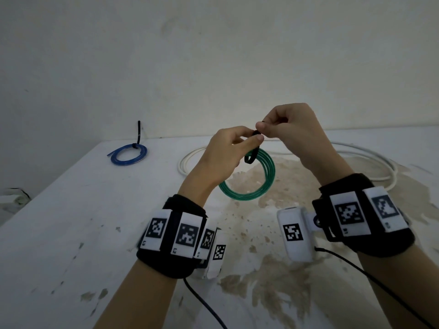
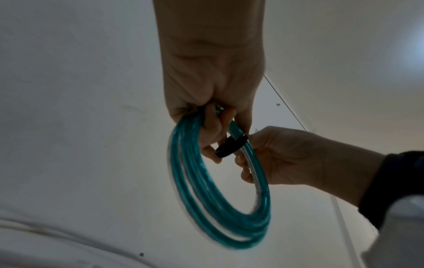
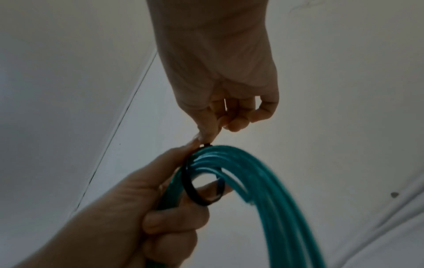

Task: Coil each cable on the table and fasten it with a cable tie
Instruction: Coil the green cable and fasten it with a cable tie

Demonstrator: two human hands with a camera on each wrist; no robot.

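**Both hands on the green coil, tie looped**

Your left hand [image 1: 225,150] has its fingers curled round the top of the green cable coil [image 1: 249,179], holding it up above the table [image 1: 71,222]; the rest of the coil hangs free below your fist. Your right hand [image 1: 292,129] pinches one end of the black cable tie [image 1: 252,156] between thumb and forefinger, right at the coil's top. The tie forms a loose loop round the coil's strands. Beyond the green coil, on the table, an uncoiled white cable [image 1: 370,157] sprawls. Far left of the green coil lies a blue coil [image 1: 128,155], already bound with a black tie.
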